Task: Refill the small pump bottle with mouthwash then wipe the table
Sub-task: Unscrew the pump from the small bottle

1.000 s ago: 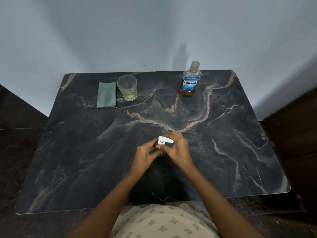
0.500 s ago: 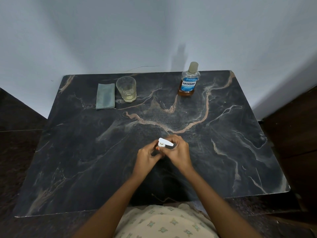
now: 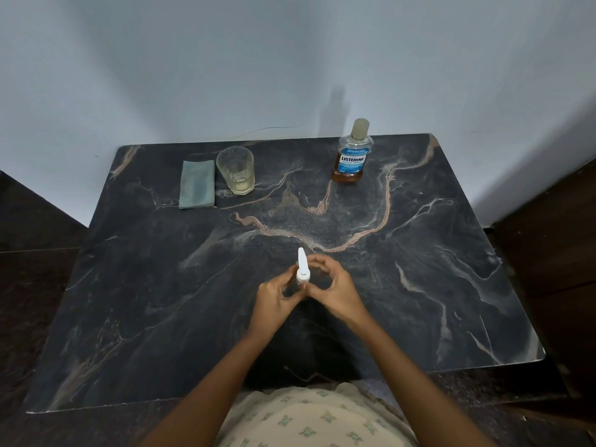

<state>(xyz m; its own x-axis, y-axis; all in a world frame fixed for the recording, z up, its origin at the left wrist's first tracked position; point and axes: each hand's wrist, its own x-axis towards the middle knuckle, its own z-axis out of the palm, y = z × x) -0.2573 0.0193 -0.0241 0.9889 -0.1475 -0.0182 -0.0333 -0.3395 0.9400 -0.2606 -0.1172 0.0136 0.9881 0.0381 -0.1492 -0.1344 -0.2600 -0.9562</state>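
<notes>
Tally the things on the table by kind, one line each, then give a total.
Bottles: 2, the mouthwash bottle and the small pump bottle, the latter between both hands
Glasses: 1, the glass
Cloths: 1, the folded cloth
Total: 4

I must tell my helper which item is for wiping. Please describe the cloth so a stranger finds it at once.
On the dark marble table, look along the far edge by the wall, toward the left corner. The cloth lies flat just left of the drinking glass. It is the only soft, grey-green folded rectangle there.
</notes>
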